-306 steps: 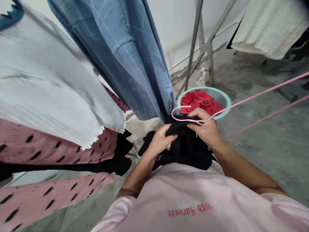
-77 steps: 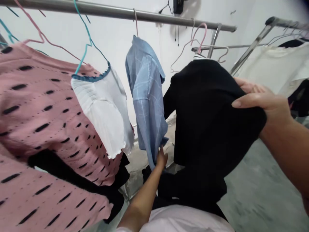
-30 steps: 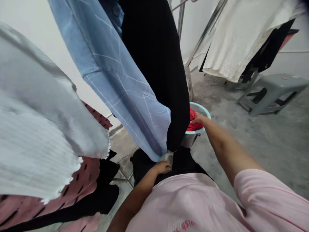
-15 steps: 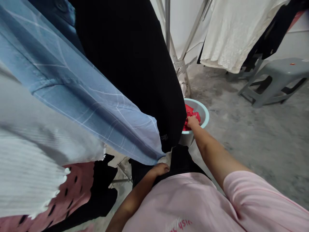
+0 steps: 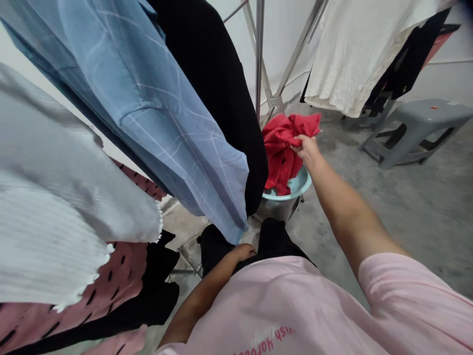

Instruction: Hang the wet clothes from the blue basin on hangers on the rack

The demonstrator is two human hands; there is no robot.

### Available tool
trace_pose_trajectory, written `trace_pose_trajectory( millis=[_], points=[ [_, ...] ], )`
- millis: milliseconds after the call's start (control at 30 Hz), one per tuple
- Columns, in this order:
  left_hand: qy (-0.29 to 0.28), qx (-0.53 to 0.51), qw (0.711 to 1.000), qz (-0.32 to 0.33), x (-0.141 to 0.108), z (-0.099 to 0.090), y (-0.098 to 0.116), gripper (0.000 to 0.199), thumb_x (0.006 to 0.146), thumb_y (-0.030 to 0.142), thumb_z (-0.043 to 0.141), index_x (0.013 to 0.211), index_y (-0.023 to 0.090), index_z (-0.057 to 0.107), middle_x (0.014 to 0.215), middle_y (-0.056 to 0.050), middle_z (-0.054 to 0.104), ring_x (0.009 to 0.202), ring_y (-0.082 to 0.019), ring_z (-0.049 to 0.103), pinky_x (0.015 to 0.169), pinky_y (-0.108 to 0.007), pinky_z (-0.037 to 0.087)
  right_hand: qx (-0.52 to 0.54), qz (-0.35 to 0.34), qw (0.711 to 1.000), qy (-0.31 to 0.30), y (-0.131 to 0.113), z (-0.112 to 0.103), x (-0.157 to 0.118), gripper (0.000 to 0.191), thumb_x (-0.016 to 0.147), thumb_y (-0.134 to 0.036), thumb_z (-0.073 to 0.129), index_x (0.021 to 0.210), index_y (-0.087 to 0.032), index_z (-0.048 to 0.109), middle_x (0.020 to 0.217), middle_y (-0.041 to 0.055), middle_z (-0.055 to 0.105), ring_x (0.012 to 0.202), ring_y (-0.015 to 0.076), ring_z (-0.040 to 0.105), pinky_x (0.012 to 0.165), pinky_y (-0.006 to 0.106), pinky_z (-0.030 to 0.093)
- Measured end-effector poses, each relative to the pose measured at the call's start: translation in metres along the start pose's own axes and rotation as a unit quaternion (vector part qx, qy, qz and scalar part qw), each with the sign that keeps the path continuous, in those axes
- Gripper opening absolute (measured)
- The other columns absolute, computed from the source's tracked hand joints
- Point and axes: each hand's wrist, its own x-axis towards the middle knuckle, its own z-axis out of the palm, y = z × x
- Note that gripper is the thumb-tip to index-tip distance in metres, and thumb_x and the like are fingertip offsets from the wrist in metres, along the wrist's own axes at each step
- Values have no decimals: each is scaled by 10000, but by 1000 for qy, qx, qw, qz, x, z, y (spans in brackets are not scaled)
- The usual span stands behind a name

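My right hand point(image 5: 305, 148) grips a crumpled red garment point(image 5: 283, 143) by its upper right part. The cloth hangs from my fingers over a pale blue basin point(image 5: 306, 185), and its lower end reaches down inside the rim. Low at my waist, against my black trousers, rests my left hand point(image 5: 244, 252) with the fingers curled in. Whatever may be in its palm is hidden. Just above that hand ends the hem of a hanging light-blue shirt with white lines point(image 5: 192, 148).
Black clothing point(image 5: 221, 88) hangs behind the blue shirt. White ribbed point(image 5: 44, 236) and pink-and-black garments point(image 5: 125, 266) hang at left. A metal rack frame point(image 5: 273, 101) stands behind the basin. Further right are a white garment point(image 5: 336, 59) and a grey plastic stool point(image 5: 410, 123).
My right hand has lifted the red garment up out of the basin, where it lay bunched. My left hand has stayed at my waist. The hanging clothes have shifted slightly in view.
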Motion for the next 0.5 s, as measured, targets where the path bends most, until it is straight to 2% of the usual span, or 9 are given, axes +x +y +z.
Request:
trace_pose_trajectory(
  millis=[67, 133, 200, 267, 333, 400, 433, 500],
  points=[
    [6, -12, 1000, 4, 0, -1, 0, 269, 906, 368, 577, 1023, 137, 652, 1111, -51, 633, 1097, -266, 566, 992, -445, 432, 51, -72, 996, -22, -36, -8, 5, 219, 728, -360, 560, 915, -258, 512, 752, 10, 615, 924, 176, 571, 796, 337, 517],
    [14, -31, 999, 5, -1, -1, 0, 262, 899, 362, 586, 1010, 133, 652, 1115, -50, 630, 1111, -274, 555, 1006, -454, 415, 108, -176, 976, -63, -70, -18, -1, 281, 718, -431, 537, 944, -266, 556, 856, 43, 663, 1063, 201, 511, 940, 392, 457],
    [23, -58, 998, 6, -2, -1, 0, 249, 889, 348, 599, 1001, 132, 654, 1119, -51, 630, 1129, -282, 544, 1021, -464, 398, 161, -283, 941, -88, -101, -30, -18, 379, 688, -436, 517, 1014, -255, 582, 985, 59, 676, 1143, 220, 479, 1029, 423, 394],
    [31, -94, 995, 8, -5, -2, 1, 234, 878, 318, 608, 1002, 125, 658, 1111, -61, 638, 1128, -281, 547, 1025, -451, 390, 202, -371, 904, -70, -122, -44, -47, 458, 666, -402, 476, 1074, -228, 589, 1046, 64, 659, 1187, 257, 496, 1045, 461, 388],
    [33, -141, 989, 14, -9, -5, 5, 274, 879, 303, 593, 1056, 103, 652, 1082, -77, 655, 1083, -277, 575, 984, -410, 414, 198, -425, 883, -22, -130, -59, -83, 518, 674, -390, 414, 1134, -222, 585, 1049, 72, 643, 1237, 315, 493, 1013, 513, 411],
    [31, -195, 980, 28, -16, -11, 14, 376, 902, 337, 545, 1190, 101, 600, 1096, -97, 664, 1034, -257, 610, 911, -363, 450, 136, -441, 887, 21, -122, -76, -118, 553, 719, -402, 367, 1230, -293, 550, 1080, 62, 635, 1287, 357, 457, 959, 557, 437],
    [32, -218, 975, 39, -21, -16, 21, 437, 919, 374, 514, 1280, 128, 541, 1142, -102, 657, 1030, -238, 622, 886, -342, 462, 62, -427, 902, 29, -113, -84, -133, 546, 778, -425, 335, 1295, -351, 494, 1133, 55, 621, 1315, 364, 429, 925, 575, 452],
    [45, -285, 953, 89, -32, -27, 36, 560, 932, 461, 480, 1432, 236, 367, 1296, -107, 591, 1092, -207, 615, 891, -330, 469, -159, -336, 928, -23, -91, -95, -158, 481, 897, -484, 326, 1372, -439, 387, 1293, 43, 556, 1357, 343, 374, 916, 568, 470]
  ],
)
